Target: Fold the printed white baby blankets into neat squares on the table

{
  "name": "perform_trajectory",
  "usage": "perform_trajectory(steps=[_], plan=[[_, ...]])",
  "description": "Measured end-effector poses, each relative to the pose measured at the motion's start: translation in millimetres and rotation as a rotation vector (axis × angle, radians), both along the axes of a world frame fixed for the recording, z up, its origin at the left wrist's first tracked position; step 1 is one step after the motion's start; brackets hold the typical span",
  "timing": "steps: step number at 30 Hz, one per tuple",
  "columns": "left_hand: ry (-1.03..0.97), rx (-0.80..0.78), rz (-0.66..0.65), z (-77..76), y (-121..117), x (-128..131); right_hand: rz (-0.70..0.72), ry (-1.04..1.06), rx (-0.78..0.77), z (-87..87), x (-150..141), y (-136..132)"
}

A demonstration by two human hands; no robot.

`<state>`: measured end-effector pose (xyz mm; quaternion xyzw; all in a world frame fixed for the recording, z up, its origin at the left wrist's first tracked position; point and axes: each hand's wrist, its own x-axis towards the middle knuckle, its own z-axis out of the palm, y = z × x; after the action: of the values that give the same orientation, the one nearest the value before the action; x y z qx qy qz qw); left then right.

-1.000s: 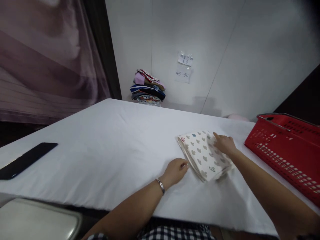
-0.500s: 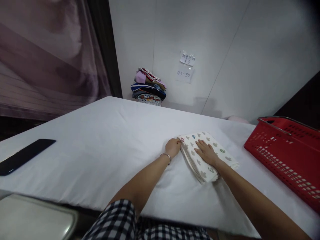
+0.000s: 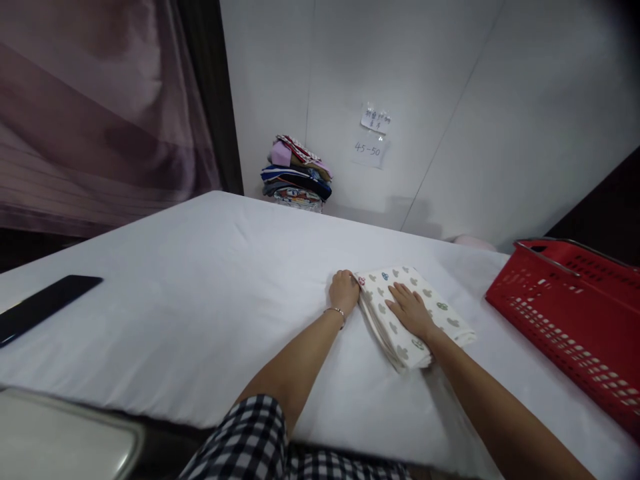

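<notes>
A folded white cloth (image 3: 443,317) printed with grey, red, blue and green motifs lies on the white-covered table in front of me. My left hand (image 3: 344,291), with a bracelet at the wrist, is closed at the cloth's far left corner and grips its edge. Flat on top of the cloth rests my right hand (image 3: 410,309), fingers stretched out and slightly spread. Several layers show along the cloth's near left side.
A red plastic basket (image 3: 570,320) with a metal handle stands at the right. On the left lies a black phone-like slab (image 3: 47,303). A stack of folded clothes (image 3: 297,175) rises beyond the table's (image 3: 200,280) far edge, by the wall with paper notes (image 3: 370,148).
The view has shifted slightly. Both hands stay on the cloth in nearly the same places, the left hand still at the corner and the right still flat on top.
</notes>
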<state>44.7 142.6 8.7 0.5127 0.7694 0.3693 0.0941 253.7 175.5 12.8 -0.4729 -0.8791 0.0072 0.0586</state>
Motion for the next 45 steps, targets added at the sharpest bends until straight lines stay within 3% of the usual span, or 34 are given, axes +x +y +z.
perform_trajectory(steps=[6,20,27,36,45], plan=[[0.039,-0.098,-0.083,5.2,4,-2,0.0,-0.02,0.011,1.6,-1,-1],[0.135,-0.094,-0.363,5.7,17,-24,-0.007,-0.018,-0.001,5.0,-2,-3],[0.087,-0.093,-0.397,9.5,16,-21,0.007,-0.011,0.018,0.3,-1,0],[0.201,-0.142,-0.333,12.7,23,-16,0.015,-0.01,0.032,-1.7,1,1],[0.173,-0.216,-0.453,16.7,25,-29,0.016,0.032,-0.033,1.7,1,0]])
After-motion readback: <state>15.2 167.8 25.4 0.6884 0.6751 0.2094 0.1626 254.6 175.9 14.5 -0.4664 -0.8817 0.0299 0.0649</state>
